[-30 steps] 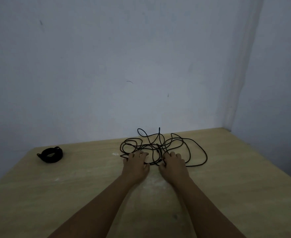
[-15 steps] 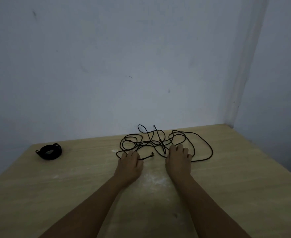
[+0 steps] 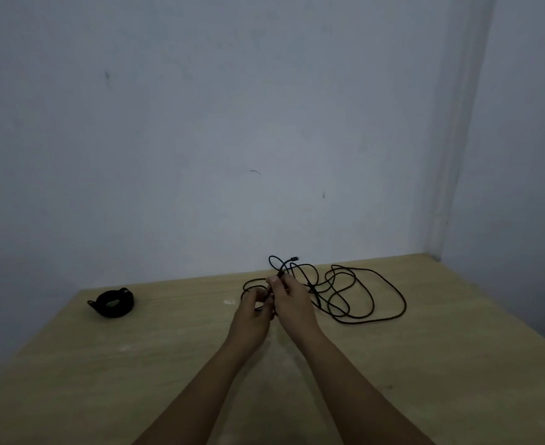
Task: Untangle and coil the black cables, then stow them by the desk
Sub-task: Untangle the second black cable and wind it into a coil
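At frame left a coiled cable (image 3: pixel 112 303) lies on the desk (image 3: pixel 104 364). At centre our left hand (image 3: pixel 251 311) and right hand (image 3: pixel 292 303) both pinch the tangled cable (image 3: pixel 361 297); we should feed gently, letting the right-side loops slide free without tightening.

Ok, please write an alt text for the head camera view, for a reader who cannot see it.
Two bare hands, left hand and right hand, meet over a wooden desk and pinch a strand of a tangled black cable, whose loose loops spread to the right. A coiled black cable lies apart at the desk's far left, near the grey wall.
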